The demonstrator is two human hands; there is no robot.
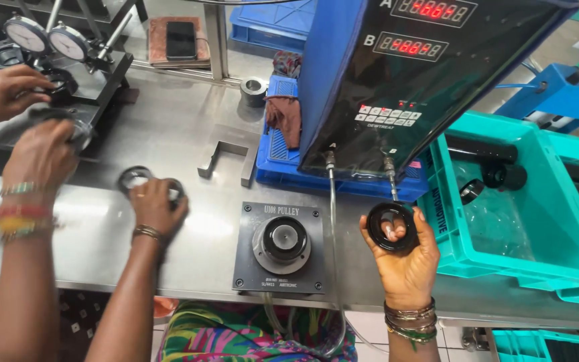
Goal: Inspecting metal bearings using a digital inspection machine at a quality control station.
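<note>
My right hand (405,258) is raised over the steel table's front edge, shut on a black ring-shaped pulley (390,226) with its bore facing me. My left hand (155,208) lies on the table (189,127), fingers closed over another black ring (174,191); a similar ring (132,177) lies just left of it. Between my hands sits a dark square gauge plate (279,245) with a round metal post (283,240) in its middle. At far left, a co-worker's two hands (41,154) (1,94) handle a ring by a dial-gauge stand.
A blue air-gauge unit (423,80) with red digit displays stands behind, two hoses running down from it. A teal crate (524,221) of black parts is at right. A blue tray (283,154) with a cloth, a metal bracket (226,161), two dial gauges (48,37) and a phone (181,39) lie further back.
</note>
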